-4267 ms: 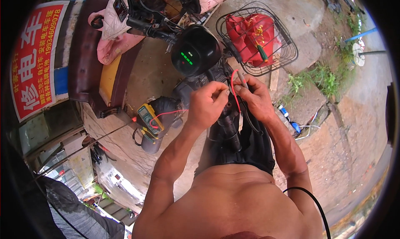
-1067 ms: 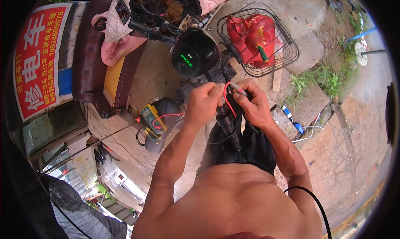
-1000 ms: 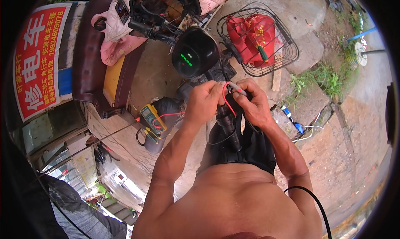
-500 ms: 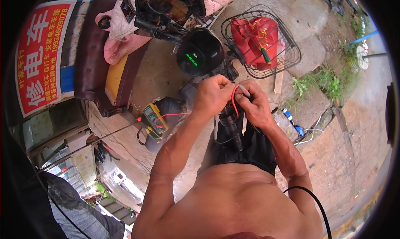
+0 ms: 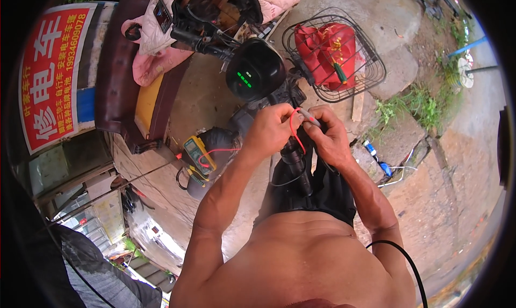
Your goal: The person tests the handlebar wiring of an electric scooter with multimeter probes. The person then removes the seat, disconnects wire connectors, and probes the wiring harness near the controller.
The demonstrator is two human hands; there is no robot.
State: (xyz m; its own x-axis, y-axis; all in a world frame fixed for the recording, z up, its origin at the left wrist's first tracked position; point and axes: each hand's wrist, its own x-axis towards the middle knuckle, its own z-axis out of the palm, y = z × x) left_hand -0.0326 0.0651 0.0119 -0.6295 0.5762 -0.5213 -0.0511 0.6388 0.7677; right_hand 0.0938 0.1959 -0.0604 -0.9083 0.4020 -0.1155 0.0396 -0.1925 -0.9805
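Pinched between thumb and fingers of the right hand [image 5: 329, 139]: a slim grey probe [image 5: 310, 117], held at a tilt in front of the chest. Just beside it, looped downward between the hands, a red lead [image 5: 292, 126]. Drawn in narrow near the upper bend of that loop, thumb against fingers, the left hand [image 5: 269, 126]; cannot tell for sure about anything inside its pinch, hidden behind the knuckles.

For good work here, hold the grey probe lightly but firmly, with skin well clear of any bare metal. Steady both wrists, move only the fingertips, and leave slack in the red lead to avoid a tug.

Right below the hands, a black handlebar grip [image 5: 297, 165]; mind the lead against snagging there. Above, a black display housing [image 5: 256, 69] with small green lights. Off to the left, a yellow multimeter [image 5: 199, 153], with red wire [image 5: 226, 149] running toward the left forearm; best glanced at without shifting the hands. Farther out, up to the right, a wire basket [image 5: 385, 74] around a red bag [image 5: 317, 45] and a green-handled tool [image 5: 340, 73].
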